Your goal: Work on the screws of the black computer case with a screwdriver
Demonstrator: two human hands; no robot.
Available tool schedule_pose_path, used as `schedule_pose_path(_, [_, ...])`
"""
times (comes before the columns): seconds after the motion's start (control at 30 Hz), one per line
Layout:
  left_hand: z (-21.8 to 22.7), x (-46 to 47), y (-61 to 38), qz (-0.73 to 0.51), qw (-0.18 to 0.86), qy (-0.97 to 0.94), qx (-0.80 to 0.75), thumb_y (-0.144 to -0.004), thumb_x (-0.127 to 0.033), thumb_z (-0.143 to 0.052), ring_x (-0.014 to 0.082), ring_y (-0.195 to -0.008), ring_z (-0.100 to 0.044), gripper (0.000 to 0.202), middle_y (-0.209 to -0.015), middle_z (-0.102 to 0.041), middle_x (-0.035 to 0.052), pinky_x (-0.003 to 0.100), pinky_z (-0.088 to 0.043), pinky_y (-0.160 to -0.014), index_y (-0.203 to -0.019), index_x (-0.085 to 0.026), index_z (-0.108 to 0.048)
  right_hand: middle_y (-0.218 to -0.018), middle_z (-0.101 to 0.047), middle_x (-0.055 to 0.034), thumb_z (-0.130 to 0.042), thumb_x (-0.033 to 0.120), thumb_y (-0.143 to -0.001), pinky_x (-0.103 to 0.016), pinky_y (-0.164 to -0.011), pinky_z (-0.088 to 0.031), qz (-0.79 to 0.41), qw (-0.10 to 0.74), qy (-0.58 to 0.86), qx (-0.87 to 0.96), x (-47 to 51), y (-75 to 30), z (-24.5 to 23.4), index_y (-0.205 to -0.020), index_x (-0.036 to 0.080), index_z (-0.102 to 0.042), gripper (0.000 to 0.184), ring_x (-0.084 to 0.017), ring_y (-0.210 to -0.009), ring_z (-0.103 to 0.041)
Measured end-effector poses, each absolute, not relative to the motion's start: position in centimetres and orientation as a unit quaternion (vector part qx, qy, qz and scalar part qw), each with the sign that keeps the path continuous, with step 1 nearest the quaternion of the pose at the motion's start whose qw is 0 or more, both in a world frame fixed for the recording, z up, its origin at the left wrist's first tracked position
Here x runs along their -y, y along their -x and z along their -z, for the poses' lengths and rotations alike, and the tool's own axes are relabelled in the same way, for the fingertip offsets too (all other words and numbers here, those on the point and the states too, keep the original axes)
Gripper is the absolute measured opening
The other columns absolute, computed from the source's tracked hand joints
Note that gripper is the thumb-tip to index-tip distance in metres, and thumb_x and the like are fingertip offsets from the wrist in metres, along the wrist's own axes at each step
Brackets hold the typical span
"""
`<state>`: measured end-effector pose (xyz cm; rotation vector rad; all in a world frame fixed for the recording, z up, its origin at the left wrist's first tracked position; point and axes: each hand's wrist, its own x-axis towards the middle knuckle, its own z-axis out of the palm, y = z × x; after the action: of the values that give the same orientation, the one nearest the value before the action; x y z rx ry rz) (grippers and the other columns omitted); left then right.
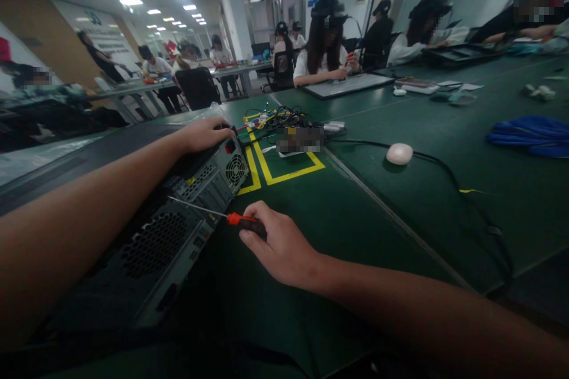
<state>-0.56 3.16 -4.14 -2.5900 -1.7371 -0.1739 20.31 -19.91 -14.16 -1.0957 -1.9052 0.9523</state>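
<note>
A desktop computer case (178,231) lies on its side on the green table (355,213), its grey rear panel with fan grilles facing me. My left hand (202,133) rests on the case's far top edge, fingers curled over it. My right hand (278,246) is closed round the red and black handle of a screwdriver (222,215). The thin metal shaft points left and its tip meets the rear panel near the middle.
Yellow tape marks (284,172) outline a box beyond the case, with a tangle of cables (275,118) behind. A white mouse (399,154) with a black cord lies to the right. Blue cloth (528,136) sits far right. Several people work at other tables.
</note>
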Motion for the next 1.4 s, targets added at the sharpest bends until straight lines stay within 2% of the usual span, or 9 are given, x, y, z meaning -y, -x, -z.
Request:
schedule_pose_path(0.33, [4.1, -3.06, 0.47, 0.059, 0.007, 0.827, 0.558, -0.089, -0.059, -0.042, 0.0339, -0.13, -0.063, 0.067, -0.135, -0.072, 0.0104, 0.038, -0.048, -0.113, -0.133, -0.018, -0.072, -0.098, -0.069, -0.0027, -0.06, 0.027, -0.1, -0.033, -0.074, -0.044, -0.371, 0.365, 0.422, 0.742, 19.97, -20.48, 14.04, -0.105, 0.023, -0.059, 0.007, -0.019, -0.083, -0.062])
schedule_pose_path(0.43, [4.09, -3.02, 0.44, 0.057, 0.008, 0.828, 0.558, -0.089, -0.059, -0.041, 0.034, -0.13, -0.063, 0.07, -0.135, -0.072, 0.012, 0.037, -0.048, -0.112, -0.133, -0.016, -0.072, -0.098, -0.069, -0.0026, -0.06, 0.028, -0.1, -0.033, -0.073, -0.044, -0.372, 0.359, 0.427, 0.742, 19.94, -20.49, 13.94, -0.106, 0.023, -0.059, 0.008, -0.019, -0.083, -0.062])
schedule_pose_path(0.63, [4.1, -3.28, 0.68, 0.06, 0.0, 0.831, 0.553, -0.09, -0.061, -0.042, 0.034, -0.13, -0.063, 0.069, -0.137, -0.072, 0.0101, 0.039, -0.047, -0.114, -0.136, -0.019, -0.071, -0.096, -0.068, -0.0006, -0.061, 0.026, -0.1, -0.031, -0.074, -0.043, -0.369, 0.369, 0.423, 0.741, 19.95, -20.31, 14.1, -0.106, 0.023, -0.06, 0.007, -0.017, -0.084, -0.062])
schedule_pose_path(0.77, [4.15, -3.43, 0.74, 0.054, 0.002, 0.834, 0.549, -0.089, -0.062, -0.041, 0.0341, -0.131, -0.063, 0.074, -0.139, -0.07, 0.0139, 0.037, -0.048, -0.114, -0.136, -0.014, -0.071, -0.095, -0.067, -0.0009, -0.06, 0.026, -0.101, -0.031, -0.073, -0.042, -0.37, 0.375, 0.421, 0.738, 19.97, -20.29, 14.16, -0.105, 0.022, -0.061, 0.006, -0.017, -0.082, -0.061])
schedule_pose_path(1.17, [3.99, -2.89, 0.48, 0.052, 0.002, 0.828, 0.558, -0.089, -0.061, -0.04, 0.0336, -0.135, -0.061, 0.07, -0.14, -0.071, 0.0106, 0.038, -0.046, -0.116, -0.135, -0.018, -0.071, -0.105, -0.071, -0.0052, -0.059, 0.029, -0.105, -0.033, -0.081, -0.046, -0.359, 0.39, 0.422, 0.735, 19.81, -20.31, 14.37, -0.116, 0.018, -0.069, 0.019, -0.019, -0.091, -0.065])
schedule_pose_path(1.27, [3.94, -2.84, 0.43, 0.06, -0.003, 0.831, 0.553, -0.089, -0.06, -0.042, 0.0334, -0.133, -0.062, 0.067, -0.137, -0.072, 0.0102, 0.039, -0.047, -0.116, -0.132, -0.019, -0.072, -0.101, -0.071, -0.0052, -0.055, 0.03, -0.108, -0.033, -0.082, -0.046, -0.353, 0.386, 0.421, 0.741, 19.66, -20.32, 14.5, -0.114, 0.017, -0.072, 0.022, -0.019, -0.091, -0.064])
schedule_pose_path(1.4, [3.98, -2.93, 0.45, 0.06, 0.0, 0.832, 0.551, -0.088, -0.062, -0.041, 0.0315, -0.131, -0.064, 0.069, -0.135, -0.073, 0.0095, 0.035, -0.048, -0.113, -0.132, -0.019, -0.073, -0.094, -0.069, -0.004, -0.05, 0.031, -0.109, -0.032, -0.077, -0.044, -0.365, 0.378, 0.415, 0.742, 19.85, -20.27, 14.29, -0.112, 0.018, -0.07, 0.023, -0.018, -0.086, -0.062])
